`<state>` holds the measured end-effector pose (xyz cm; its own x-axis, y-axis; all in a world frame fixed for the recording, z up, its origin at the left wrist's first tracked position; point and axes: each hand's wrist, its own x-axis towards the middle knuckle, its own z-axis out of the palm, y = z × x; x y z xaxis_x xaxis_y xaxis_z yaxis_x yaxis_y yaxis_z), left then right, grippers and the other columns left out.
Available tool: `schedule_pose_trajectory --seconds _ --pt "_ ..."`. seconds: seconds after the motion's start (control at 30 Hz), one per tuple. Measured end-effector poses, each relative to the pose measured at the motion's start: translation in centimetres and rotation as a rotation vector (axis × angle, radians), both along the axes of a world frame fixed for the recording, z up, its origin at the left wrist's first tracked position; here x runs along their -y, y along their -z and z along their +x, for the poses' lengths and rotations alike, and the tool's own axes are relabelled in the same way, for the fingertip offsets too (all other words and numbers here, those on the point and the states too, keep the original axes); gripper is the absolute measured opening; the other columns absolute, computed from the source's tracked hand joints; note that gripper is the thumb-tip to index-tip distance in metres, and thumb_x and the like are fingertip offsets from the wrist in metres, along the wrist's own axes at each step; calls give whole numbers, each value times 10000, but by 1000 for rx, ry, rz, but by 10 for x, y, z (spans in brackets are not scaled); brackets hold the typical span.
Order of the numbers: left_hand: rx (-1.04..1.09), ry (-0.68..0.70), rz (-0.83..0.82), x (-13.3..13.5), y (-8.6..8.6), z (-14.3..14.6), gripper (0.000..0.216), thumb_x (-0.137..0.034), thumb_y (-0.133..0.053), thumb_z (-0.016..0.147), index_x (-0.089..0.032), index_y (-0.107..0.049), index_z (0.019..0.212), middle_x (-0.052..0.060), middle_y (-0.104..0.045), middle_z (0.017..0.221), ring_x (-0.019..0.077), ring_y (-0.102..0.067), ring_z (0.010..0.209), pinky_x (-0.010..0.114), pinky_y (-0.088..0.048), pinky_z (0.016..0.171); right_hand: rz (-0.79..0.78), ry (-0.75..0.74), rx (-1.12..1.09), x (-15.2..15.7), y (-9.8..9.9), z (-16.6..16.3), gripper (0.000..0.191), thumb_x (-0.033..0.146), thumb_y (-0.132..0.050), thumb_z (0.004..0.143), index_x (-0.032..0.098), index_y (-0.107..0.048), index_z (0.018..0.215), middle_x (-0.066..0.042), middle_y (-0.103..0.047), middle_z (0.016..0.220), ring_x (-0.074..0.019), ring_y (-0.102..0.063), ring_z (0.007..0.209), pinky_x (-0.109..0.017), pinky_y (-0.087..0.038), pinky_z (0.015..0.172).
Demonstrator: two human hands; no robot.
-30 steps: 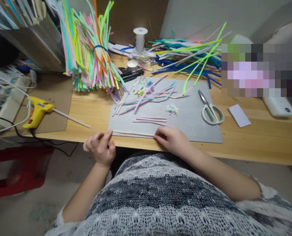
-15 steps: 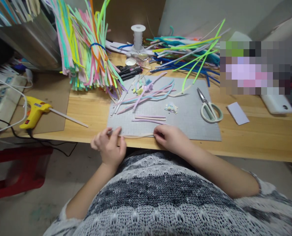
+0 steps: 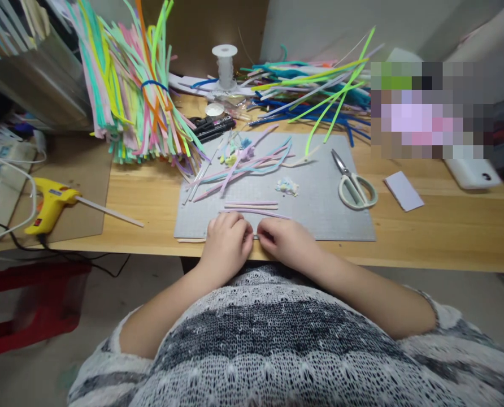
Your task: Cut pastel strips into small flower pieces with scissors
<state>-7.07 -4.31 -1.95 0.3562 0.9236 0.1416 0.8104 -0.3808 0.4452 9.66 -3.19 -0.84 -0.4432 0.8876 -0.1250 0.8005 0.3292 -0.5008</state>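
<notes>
A pale cream pipe cleaner (image 3: 191, 240) lies along the near edge of the grey cutting mat (image 3: 332, 229), its left end sticking out past my left hand (image 3: 226, 244). That hand is closed on it, thumb and fingers pinched together. Just to the right, my right hand (image 3: 286, 240) pinches the same strand, a narrow gap between the two hands. Most of the strand is hidden under my fingers. Directly beyond my hands lie several short cut pipe cleaners (image 3: 251, 203), lilac and cream, side by side. Longer pink and blue pipe cleaners (image 3: 256, 164) are strewn behind them.
Scissors (image 3: 353, 183) rest on the mat's right side, near a white card (image 3: 403, 191). Small pastel scraps (image 3: 286, 186) sit mid-mat. A yellow glue gun (image 3: 51, 206) with its stick and cords is at left. Bundled pipe cleaners (image 3: 125, 102) and a clear spool (image 3: 225, 68) stand behind.
My left hand has moved right along the pipe cleaner, from spread fingers to a pinch close beside my right hand. The right hand keeps its pinch. The view has shifted slightly.
</notes>
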Motion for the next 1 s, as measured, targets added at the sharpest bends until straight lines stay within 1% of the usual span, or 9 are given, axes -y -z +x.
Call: schedule_pose_trajectory --seconds 0.2,0.33,0.37,0.43,0.5,0.53,0.67,0.87,1.0 --pt "1 60 -58 -6 -7 4 28 -191 -559 783 -186 -574 760 47 -586 864 222 -510 869 371 -374 753 19 -11 -97 3 6 5 116 186 -502 825 190 -576 735 -20 -624 712 -139 -526 658 -252 -353 604" --pt "181 117 -204 -12 -16 11 57 -162 -527 760 -188 -523 709 35 -552 796 196 -504 805 347 -391 719 -6 -22 -293 5 -4 27 109 218 -495 858 199 -596 822 -18 -639 770 -133 -557 698 -254 -413 642" --pt "264 129 -261 -14 -19 14 65 -163 -517 759 -190 -511 701 33 -544 787 186 -501 784 336 -395 705 22 18 -346 3 -8 38 118 247 -491 870 203 -600 856 -20 -643 787 -135 -566 704 -260 -427 649" --pt "454 141 -416 -19 -26 19 71 -186 -505 763 -197 -492 694 23 -526 747 160 -483 713 310 -395 654 166 240 -395 -5 -15 69 158 316 -481 882 209 -598 888 -34 -637 802 -152 -573 710 -287 -447 656" --pt "620 116 -603 -23 -32 26 70 -223 -508 769 -205 -485 705 5 -503 692 137 -450 639 289 -382 603 346 535 -294 -17 -17 107 194 360 -470 880 208 -590 891 -47 -612 776 -173 -560 685 -318 -446 642" --pt "683 96 -685 -26 -35 29 70 -238 -512 770 -207 -487 712 -3 -495 671 129 -436 617 282 -376 592 398 606 -174 -23 -16 126 189 357 -488 864 205 -598 878 -58 -607 781 -189 -558 709 -336 -443 665" --pt "790 72 -839 -36 -44 47 86 -258 -524 767 -200 -519 705 -4 -510 665 124 -454 635 291 -389 641 305 622 222 -40 0 183 240 386 -611 764 152 -645 808 -123 -573 800 -267 -549 831 -392 -430 743" --pt "732 87 -862 -52 -47 86 133 -309 -555 752 -190 -523 702 -15 -482 638 111 -404 586 269 -327 588 270 553 349 -49 5 182 454 535 -588 761 132 -663 954 -161 -596 952 -306 -555 928 -387 -430 756" --pt "711 113 -884 -61 -50 111 137 -301 -566 752 -179 -526 703 -31 -457 615 95 -370 557 255 -283 567 168 569 284 -59 -3 180 286 424 -602 746 156 -656 829 -124 -640 852 -277 -587 835 -348 -419 668"
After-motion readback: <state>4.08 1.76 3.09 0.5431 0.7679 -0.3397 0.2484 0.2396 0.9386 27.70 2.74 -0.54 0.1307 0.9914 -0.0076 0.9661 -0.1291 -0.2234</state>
